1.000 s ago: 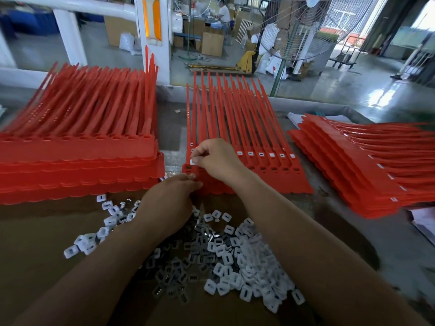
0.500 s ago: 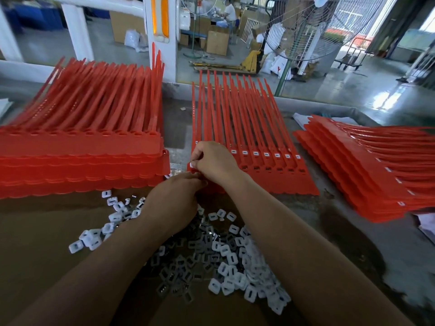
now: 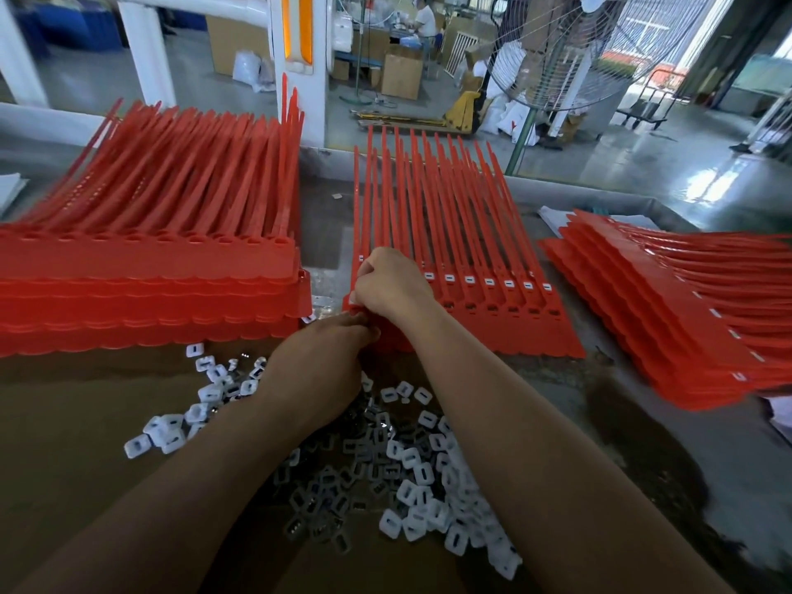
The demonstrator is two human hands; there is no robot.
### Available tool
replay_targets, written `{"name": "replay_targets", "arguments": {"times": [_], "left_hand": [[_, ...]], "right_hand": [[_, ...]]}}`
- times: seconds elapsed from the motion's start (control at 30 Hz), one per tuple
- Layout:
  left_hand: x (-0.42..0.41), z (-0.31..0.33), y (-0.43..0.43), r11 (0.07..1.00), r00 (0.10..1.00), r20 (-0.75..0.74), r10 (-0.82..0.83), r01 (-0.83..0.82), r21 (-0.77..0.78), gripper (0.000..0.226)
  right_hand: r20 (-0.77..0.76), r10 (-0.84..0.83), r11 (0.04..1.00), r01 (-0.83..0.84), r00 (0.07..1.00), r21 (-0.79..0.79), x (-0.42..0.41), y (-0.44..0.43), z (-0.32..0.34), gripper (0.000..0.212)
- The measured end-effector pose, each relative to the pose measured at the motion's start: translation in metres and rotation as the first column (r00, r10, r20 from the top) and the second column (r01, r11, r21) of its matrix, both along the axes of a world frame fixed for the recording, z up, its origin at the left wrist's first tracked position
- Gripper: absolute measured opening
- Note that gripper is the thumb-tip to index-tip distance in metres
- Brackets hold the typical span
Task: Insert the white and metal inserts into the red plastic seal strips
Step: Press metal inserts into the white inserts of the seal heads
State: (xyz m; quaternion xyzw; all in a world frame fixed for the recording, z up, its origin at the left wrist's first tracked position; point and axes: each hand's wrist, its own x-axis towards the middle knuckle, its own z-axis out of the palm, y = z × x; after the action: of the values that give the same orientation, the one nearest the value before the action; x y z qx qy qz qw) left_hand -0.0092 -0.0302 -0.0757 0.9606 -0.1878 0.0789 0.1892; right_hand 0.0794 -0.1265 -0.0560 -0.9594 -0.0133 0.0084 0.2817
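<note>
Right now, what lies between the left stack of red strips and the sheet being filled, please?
In the head view, grey tabletop with a small white scrap and shiny metal pieces at its near end.

A sheet of red strips (image 3: 493, 310) is laid flat at the middle of the tabletop, with its tails pointed toward the far edge. A row of seated inserts (image 3: 488, 281), white, is seen across its heads. A tall left stack (image 3: 150, 267) and a fanned right stack (image 3: 664, 319) are set toward the side edges. Loose white inserts (image 3: 428, 486) and darker metal inserts (image 3: 325, 495) are heaped together near the front edge.
</note>
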Motion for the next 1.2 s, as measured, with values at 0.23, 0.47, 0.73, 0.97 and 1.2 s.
{"name": "replay_targets", "arguments": {"times": [0.23,0.47,0.73,0.97,1.2], "left_hand": [[0.000,0.000,0.001,0.999,1.000,0.009,-0.020,0.020,-0.027,0.046],[0.001,0.000,0.002,0.999,1.000,0.017,-0.006,0.007,-0.032,0.045],[0.003,0.002,-0.001,0.999,0.996,-0.079,0.034,-0.033,0.014,0.053],[0.002,0.006,-0.001,0.999,0.992,-0.117,0.044,-0.043,0.017,0.053],[0.003,0.006,-0.003,0.999,0.992,-0.120,0.045,-0.043,0.021,0.053]], "right_hand": [[0.043,0.111,0.990,-0.114,0.993,0.086,-0.008,-0.013,-0.006,0.017],[-0.052,0.279,0.939,-0.261,0.959,0.222,-0.035,-0.039,0.015,0.018],[-0.122,0.344,0.938,-0.336,0.931,0.082,-0.089,-0.081,0.030,0.009],[-0.186,0.271,0.958,-0.283,0.944,-0.043,-0.103,-0.090,0.022,0.016],[-0.169,0.284,0.948,-0.303,0.944,-0.099,-0.103,-0.079,0.016,0.009]]}}
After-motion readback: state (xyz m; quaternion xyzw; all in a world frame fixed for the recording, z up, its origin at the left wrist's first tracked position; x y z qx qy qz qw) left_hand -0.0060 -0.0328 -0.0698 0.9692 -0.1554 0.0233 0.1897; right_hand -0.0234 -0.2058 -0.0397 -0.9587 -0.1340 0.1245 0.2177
